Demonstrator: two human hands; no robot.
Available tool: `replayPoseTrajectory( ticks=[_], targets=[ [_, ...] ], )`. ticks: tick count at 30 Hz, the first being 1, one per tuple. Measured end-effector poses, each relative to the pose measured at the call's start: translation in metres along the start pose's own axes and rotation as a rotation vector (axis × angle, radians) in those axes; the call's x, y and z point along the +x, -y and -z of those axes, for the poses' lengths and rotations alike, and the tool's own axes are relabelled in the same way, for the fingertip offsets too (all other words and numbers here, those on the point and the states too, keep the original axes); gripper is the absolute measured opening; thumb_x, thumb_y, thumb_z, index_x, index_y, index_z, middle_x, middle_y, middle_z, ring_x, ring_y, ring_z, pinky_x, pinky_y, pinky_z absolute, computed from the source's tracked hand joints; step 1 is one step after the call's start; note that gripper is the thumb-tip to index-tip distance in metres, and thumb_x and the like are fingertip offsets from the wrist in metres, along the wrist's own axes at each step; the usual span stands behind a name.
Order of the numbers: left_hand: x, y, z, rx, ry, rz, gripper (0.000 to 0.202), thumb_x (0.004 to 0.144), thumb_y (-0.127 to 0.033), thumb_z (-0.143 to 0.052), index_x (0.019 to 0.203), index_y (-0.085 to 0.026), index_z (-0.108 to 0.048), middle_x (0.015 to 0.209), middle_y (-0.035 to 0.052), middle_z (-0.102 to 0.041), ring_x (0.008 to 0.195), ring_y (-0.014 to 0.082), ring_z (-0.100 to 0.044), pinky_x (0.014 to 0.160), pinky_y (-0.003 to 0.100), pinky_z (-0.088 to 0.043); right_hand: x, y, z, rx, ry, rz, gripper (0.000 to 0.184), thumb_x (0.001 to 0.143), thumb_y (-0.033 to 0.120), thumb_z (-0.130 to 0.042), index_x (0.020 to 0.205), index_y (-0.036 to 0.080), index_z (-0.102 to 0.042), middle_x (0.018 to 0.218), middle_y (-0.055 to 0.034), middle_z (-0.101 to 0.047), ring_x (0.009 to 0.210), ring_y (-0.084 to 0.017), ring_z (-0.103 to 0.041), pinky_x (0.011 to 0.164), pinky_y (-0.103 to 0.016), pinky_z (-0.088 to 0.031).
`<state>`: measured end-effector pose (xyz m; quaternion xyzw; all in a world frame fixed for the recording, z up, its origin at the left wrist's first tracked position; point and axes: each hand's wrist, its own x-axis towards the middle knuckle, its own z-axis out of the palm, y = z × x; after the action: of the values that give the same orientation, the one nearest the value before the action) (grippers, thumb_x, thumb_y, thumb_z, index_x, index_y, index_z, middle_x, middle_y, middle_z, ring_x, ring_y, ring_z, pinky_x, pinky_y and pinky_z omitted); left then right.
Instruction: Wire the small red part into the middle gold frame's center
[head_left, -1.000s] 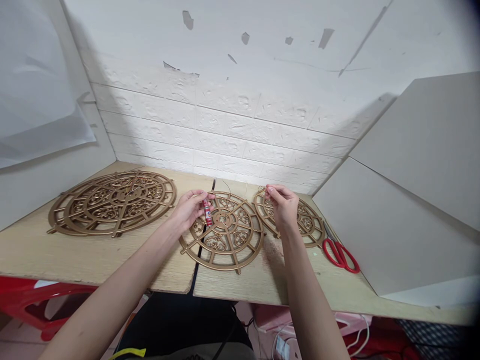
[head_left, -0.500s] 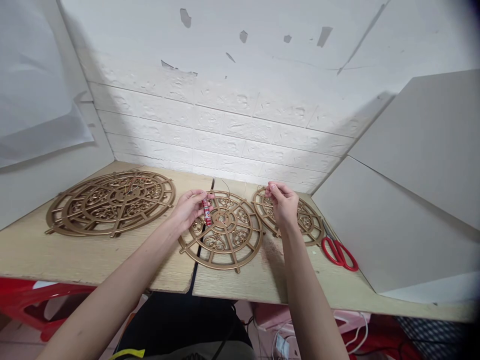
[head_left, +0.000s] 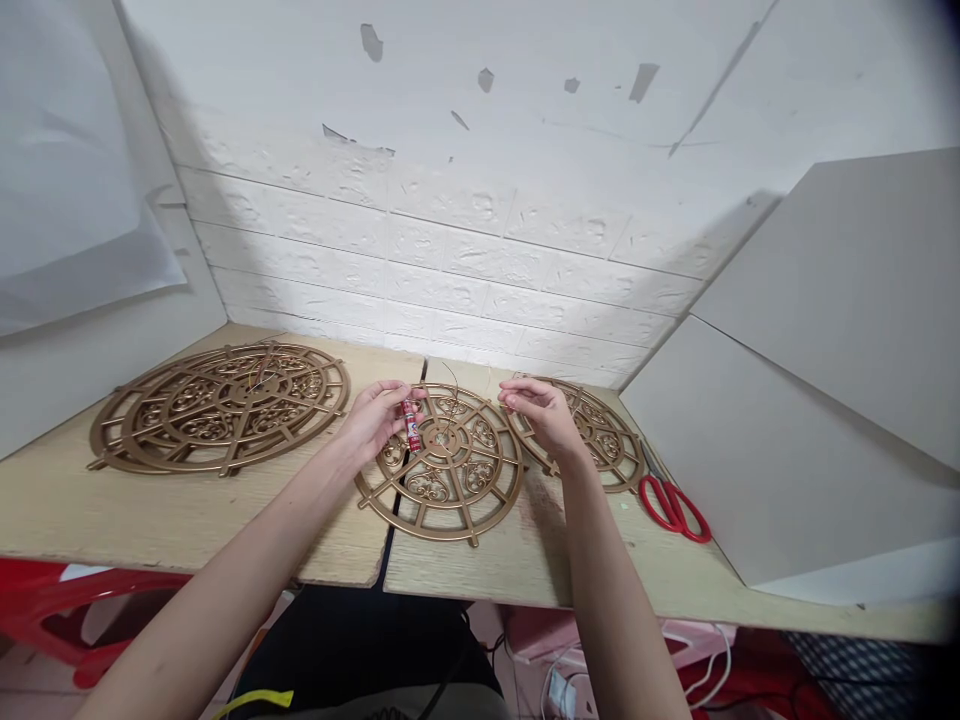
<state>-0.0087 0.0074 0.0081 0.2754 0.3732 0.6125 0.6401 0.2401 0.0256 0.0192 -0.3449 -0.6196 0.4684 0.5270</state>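
My left hand [head_left: 381, 418] is closed on a small red tube with a printed label [head_left: 412, 425], over the left side of a round gold openwork panel [head_left: 427, 487]. Thin wires [head_left: 455, 385] rise from the panel's centre. To its right is my right hand [head_left: 544, 408], fingertips pinched together; whatever they hold, if anything, is too small to make out. Behind that hand lies another round gold panel [head_left: 622, 455], partly covered by the hand and forearm.
Several stacked gold panels [head_left: 225, 465] lie on the left of the wooden table [head_left: 300, 540]. Red-handled scissors [head_left: 675, 508] rest at the right, beside leaning white boards [head_left: 825, 450]. A white brick-patterned wall [head_left: 465, 260] closes off the back.
My right hand has moved left and slightly down, nearer the middle panel. My left hand keeps the red tube in almost the same place.
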Motion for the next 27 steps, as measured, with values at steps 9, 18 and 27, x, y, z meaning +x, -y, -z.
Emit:
replayPoseTrajectory(
  ticks=[9,18,27],
  targets=[
    [0.001,0.002,0.002,-0.001,0.013,-0.014,0.014,0.074,-0.004,-0.061,0.079,-0.013,-0.051,0.077,0.0117,-0.071,0.062,0.0166,-0.067,0.061,0.031,-0.057,-0.003,0.0,-0.018,0.021,0.11,-0.043,0.02,0.062,0.026,-0.078,0.081,0.021,-0.074,0.078,-0.0018,-0.068,0.072,-0.012,-0.06,0.069,-0.025,-0.047],
    [-0.002,0.007,-0.001,0.016,0.032,-0.013,0.02,0.07,-0.007,-0.068,0.077,-0.014,-0.051,0.076,0.0101,-0.07,0.066,0.0166,-0.066,0.062,0.033,-0.057,-0.001,-0.013,-0.026,0.093,0.08,-0.026,0.028,0.064,0.028,-0.077,0.091,0.021,-0.071,0.073,0.0,-0.065,0.066,-0.011,-0.057,0.065,-0.024,-0.046],
    [-0.002,0.008,0.0,0.021,0.07,-0.06,0.019,0.073,-0.011,-0.065,0.079,-0.017,-0.048,0.077,0.0084,-0.07,0.064,0.0153,-0.065,0.063,0.034,-0.056,-0.003,-0.016,-0.038,0.125,0.088,-0.073,0.027,0.06,0.027,-0.079,0.086,0.021,-0.073,0.073,-0.0006,-0.068,0.064,-0.011,-0.059,0.065,-0.025,-0.048]
  ],
)
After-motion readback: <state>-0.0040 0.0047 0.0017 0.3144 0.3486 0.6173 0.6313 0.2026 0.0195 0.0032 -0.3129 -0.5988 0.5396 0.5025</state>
